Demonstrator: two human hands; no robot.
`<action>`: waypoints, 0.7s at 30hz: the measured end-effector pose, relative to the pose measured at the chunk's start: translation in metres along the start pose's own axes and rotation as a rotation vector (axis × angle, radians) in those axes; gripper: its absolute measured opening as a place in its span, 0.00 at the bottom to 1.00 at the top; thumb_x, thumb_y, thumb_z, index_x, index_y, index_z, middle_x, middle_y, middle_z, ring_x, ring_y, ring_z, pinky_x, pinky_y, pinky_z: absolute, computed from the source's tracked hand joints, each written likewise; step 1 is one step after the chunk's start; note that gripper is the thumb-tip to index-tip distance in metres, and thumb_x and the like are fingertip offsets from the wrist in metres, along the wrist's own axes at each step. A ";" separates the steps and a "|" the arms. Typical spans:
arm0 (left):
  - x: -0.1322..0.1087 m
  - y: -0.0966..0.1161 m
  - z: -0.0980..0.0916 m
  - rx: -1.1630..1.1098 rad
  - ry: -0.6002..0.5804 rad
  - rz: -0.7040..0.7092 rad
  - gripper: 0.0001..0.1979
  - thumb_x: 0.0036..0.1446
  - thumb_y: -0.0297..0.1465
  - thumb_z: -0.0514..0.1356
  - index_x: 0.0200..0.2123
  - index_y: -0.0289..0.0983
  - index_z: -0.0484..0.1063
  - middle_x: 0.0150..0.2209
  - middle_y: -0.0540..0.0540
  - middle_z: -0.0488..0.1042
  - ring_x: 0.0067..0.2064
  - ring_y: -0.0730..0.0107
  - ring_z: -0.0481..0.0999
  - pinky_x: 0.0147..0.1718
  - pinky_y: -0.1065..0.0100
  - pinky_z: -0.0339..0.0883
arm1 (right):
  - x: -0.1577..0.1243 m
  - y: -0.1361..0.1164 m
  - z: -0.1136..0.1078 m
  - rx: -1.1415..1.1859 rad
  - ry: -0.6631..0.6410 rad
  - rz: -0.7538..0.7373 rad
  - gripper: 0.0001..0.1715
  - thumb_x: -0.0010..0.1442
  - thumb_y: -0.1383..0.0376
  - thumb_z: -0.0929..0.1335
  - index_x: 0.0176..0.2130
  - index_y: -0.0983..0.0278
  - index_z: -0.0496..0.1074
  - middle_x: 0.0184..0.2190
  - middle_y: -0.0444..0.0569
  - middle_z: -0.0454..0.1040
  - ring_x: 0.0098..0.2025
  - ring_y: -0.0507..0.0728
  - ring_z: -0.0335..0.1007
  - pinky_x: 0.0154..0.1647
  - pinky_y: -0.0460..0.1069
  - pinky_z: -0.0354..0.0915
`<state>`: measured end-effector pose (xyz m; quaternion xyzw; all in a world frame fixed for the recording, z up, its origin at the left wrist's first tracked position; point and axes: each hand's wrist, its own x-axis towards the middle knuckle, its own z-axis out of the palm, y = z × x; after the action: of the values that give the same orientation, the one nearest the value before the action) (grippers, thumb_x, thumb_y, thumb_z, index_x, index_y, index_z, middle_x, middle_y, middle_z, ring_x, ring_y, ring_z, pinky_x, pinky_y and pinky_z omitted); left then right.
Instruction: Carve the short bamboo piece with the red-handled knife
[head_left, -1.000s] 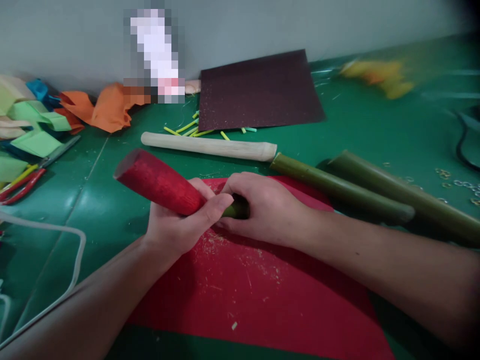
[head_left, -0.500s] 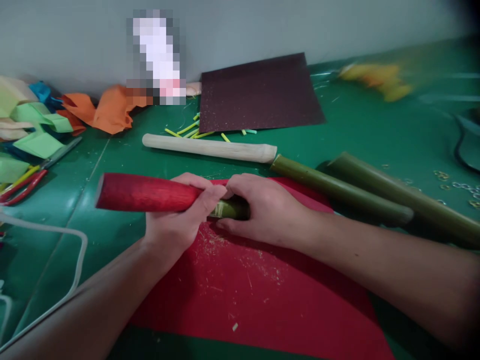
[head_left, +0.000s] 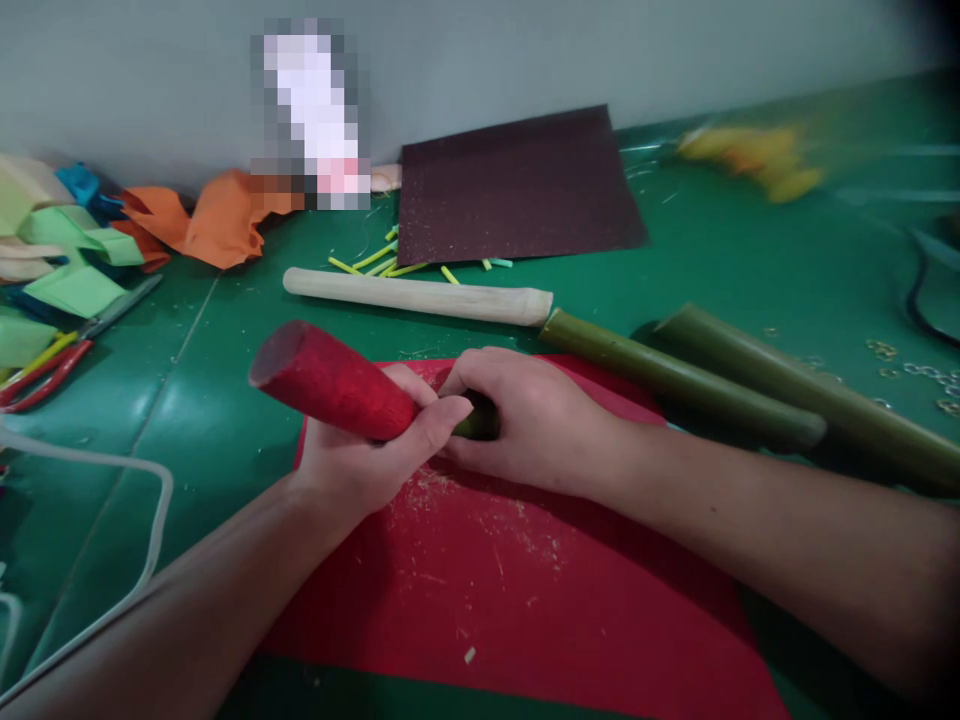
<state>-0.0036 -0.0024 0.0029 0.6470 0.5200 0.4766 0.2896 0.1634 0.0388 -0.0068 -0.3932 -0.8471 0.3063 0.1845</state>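
My left hand (head_left: 390,450) is wrapped round a thick red wooden handle (head_left: 337,385), its thumb stretched along the near side toward my other hand. The handle's blunt butt end tilts up to the left, while its working end is hidden behind my fingers. Close against it, my right hand (head_left: 525,415) grips a short green bamboo piece (head_left: 480,415), of which only the end shows in the curl of the fingers. Both hands meet just above a red sheet (head_left: 525,580) strewn with fine pale shavings.
Behind my hands lie a pale peeled bamboo stick (head_left: 420,298), a green bamboo length (head_left: 675,375) and a wider bamboo tube (head_left: 810,390). A dark brown sheet (head_left: 517,190) covers yellow strips. Scissors (head_left: 60,370) and orange paper (head_left: 225,220) lie left; small rings (head_left: 930,375) right.
The red handle has swung from nearly level to a tilt, its butt end moving right and turning toward me. My left thumb has moved right, closer to my right hand, covering more of the bamboo.
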 end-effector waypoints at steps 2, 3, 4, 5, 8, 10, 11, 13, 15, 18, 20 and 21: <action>0.000 -0.002 0.000 -0.022 0.035 0.006 0.08 0.52 0.30 0.66 0.22 0.39 0.72 0.23 0.53 0.76 0.23 0.76 0.72 0.26 0.73 0.71 | 0.000 -0.001 0.000 -0.012 0.008 0.003 0.12 0.53 0.59 0.73 0.32 0.62 0.69 0.32 0.45 0.73 0.31 0.53 0.64 0.31 0.48 0.56; 0.000 -0.004 -0.001 -0.031 0.036 0.011 0.08 0.52 0.30 0.66 0.23 0.39 0.72 0.24 0.53 0.76 0.22 0.77 0.72 0.25 0.73 0.71 | 0.000 -0.001 0.000 -0.016 0.012 0.004 0.12 0.53 0.59 0.73 0.33 0.62 0.69 0.32 0.46 0.73 0.32 0.53 0.64 0.32 0.48 0.56; 0.000 -0.005 -0.001 -0.031 0.029 0.021 0.08 0.53 0.30 0.66 0.23 0.40 0.72 0.24 0.53 0.76 0.22 0.77 0.71 0.25 0.73 0.70 | 0.000 -0.001 0.000 -0.017 0.016 0.005 0.13 0.52 0.58 0.73 0.34 0.62 0.70 0.32 0.46 0.73 0.32 0.53 0.65 0.32 0.48 0.57; 0.001 -0.006 -0.002 -0.021 0.015 0.035 0.08 0.54 0.30 0.65 0.24 0.40 0.72 0.24 0.54 0.76 0.22 0.77 0.71 0.24 0.74 0.70 | 0.000 -0.001 -0.001 -0.014 0.013 0.006 0.13 0.52 0.58 0.73 0.34 0.63 0.71 0.33 0.47 0.74 0.33 0.54 0.66 0.33 0.49 0.57; 0.002 -0.008 -0.004 0.027 -0.025 0.105 0.08 0.55 0.30 0.65 0.24 0.40 0.72 0.23 0.54 0.75 0.24 0.77 0.73 0.26 0.74 0.70 | 0.000 -0.001 -0.002 0.009 -0.004 0.019 0.14 0.53 0.58 0.73 0.37 0.63 0.73 0.35 0.48 0.75 0.36 0.55 0.69 0.35 0.49 0.60; 0.002 -0.008 -0.004 0.025 -0.023 0.111 0.09 0.55 0.30 0.65 0.24 0.40 0.72 0.23 0.54 0.75 0.24 0.77 0.73 0.27 0.74 0.70 | 0.000 -0.001 -0.002 0.013 -0.012 0.023 0.14 0.53 0.58 0.73 0.37 0.63 0.73 0.35 0.48 0.76 0.36 0.56 0.69 0.35 0.49 0.60; 0.002 -0.008 -0.004 0.012 -0.017 0.100 0.09 0.55 0.30 0.65 0.24 0.40 0.71 0.24 0.54 0.75 0.24 0.77 0.73 0.27 0.74 0.70 | 0.000 -0.002 -0.003 0.011 -0.011 0.024 0.13 0.53 0.58 0.73 0.36 0.63 0.73 0.35 0.48 0.76 0.36 0.56 0.69 0.35 0.49 0.60; 0.001 -0.007 -0.004 -0.023 0.022 0.056 0.09 0.56 0.30 0.64 0.24 0.40 0.71 0.24 0.53 0.75 0.25 0.76 0.73 0.27 0.74 0.71 | -0.001 -0.002 -0.003 0.014 -0.012 0.026 0.12 0.52 0.59 0.73 0.35 0.63 0.72 0.35 0.48 0.76 0.36 0.55 0.69 0.35 0.49 0.60; 0.001 -0.007 -0.004 -0.014 -0.053 0.091 0.09 0.56 0.30 0.64 0.24 0.39 0.72 0.23 0.53 0.75 0.22 0.77 0.71 0.24 0.75 0.70 | -0.001 -0.003 -0.003 0.034 -0.017 0.033 0.11 0.52 0.60 0.73 0.35 0.63 0.73 0.35 0.47 0.76 0.35 0.55 0.69 0.34 0.49 0.60; 0.001 -0.008 -0.002 -0.046 -0.028 0.085 0.09 0.56 0.30 0.64 0.24 0.39 0.72 0.22 0.52 0.75 0.22 0.77 0.71 0.24 0.74 0.70 | -0.001 -0.003 -0.002 0.054 -0.014 0.042 0.11 0.52 0.60 0.72 0.36 0.62 0.73 0.36 0.47 0.76 0.37 0.55 0.70 0.35 0.49 0.61; 0.001 -0.009 -0.001 -0.084 -0.020 0.084 0.09 0.56 0.30 0.65 0.24 0.39 0.72 0.22 0.52 0.75 0.23 0.76 0.72 0.25 0.74 0.71 | -0.001 -0.002 -0.002 0.057 -0.006 0.028 0.11 0.52 0.60 0.72 0.35 0.63 0.73 0.36 0.47 0.76 0.37 0.55 0.70 0.35 0.49 0.61; 0.001 -0.010 0.000 -0.095 -0.016 0.079 0.09 0.56 0.31 0.65 0.24 0.39 0.72 0.22 0.52 0.75 0.23 0.76 0.72 0.25 0.74 0.71 | -0.001 -0.001 -0.001 0.054 -0.001 0.020 0.11 0.51 0.61 0.73 0.35 0.63 0.73 0.35 0.47 0.76 0.36 0.55 0.70 0.35 0.49 0.60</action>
<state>-0.0072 0.0014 -0.0052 0.6565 0.4683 0.5065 0.3052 0.1643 0.0380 -0.0056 -0.3963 -0.8345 0.3312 0.1918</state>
